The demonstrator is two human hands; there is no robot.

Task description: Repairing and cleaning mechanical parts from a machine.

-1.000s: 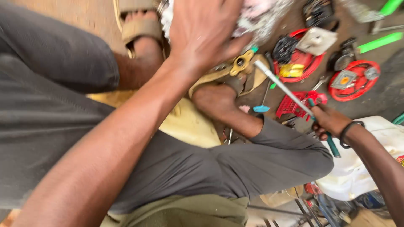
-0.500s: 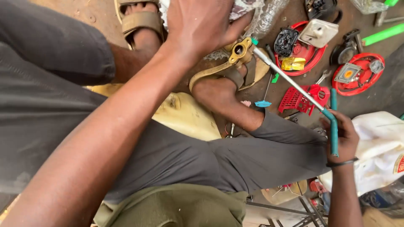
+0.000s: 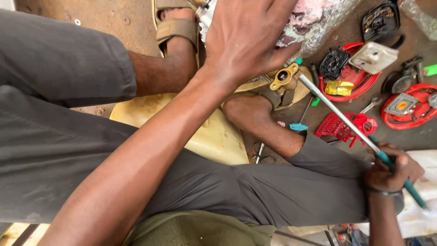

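Hands first: our left hand [image 3: 248,38] lies spread, palm down, on a machine wrapped in clear plastic [image 3: 314,23] at top centre, fingers splayed, pressing rather than clenched. Our right hand [image 3: 391,171], lower right, is clenched round the teal handle of a long screwdriver [image 3: 350,127]; a dark band sits on that wrist. The steel shaft runs up & left from the fist to a brass fitting [image 3: 284,78] w/ a round hole, which juts from the machine just below our left thumb; tip looks to meet the fitting, though we can't tell if it's seated.

We sit w/ legs in grey trousers, feet in tan sandals [image 3: 175,27] on either side of the machine. A pale yellow container [image 3: 214,132] lies under our knees.

On the dirt floor to the right: a red slatted cover [image 3: 343,127] right under the shaft, a red round housing [image 3: 353,79] w/ a black part & a yellow piece in it, a grey metal plate [image 3: 373,57] on its edge, another red round housing [image 3: 407,107] far right. A white sack [image 3: 423,218] lies behind our right hand.
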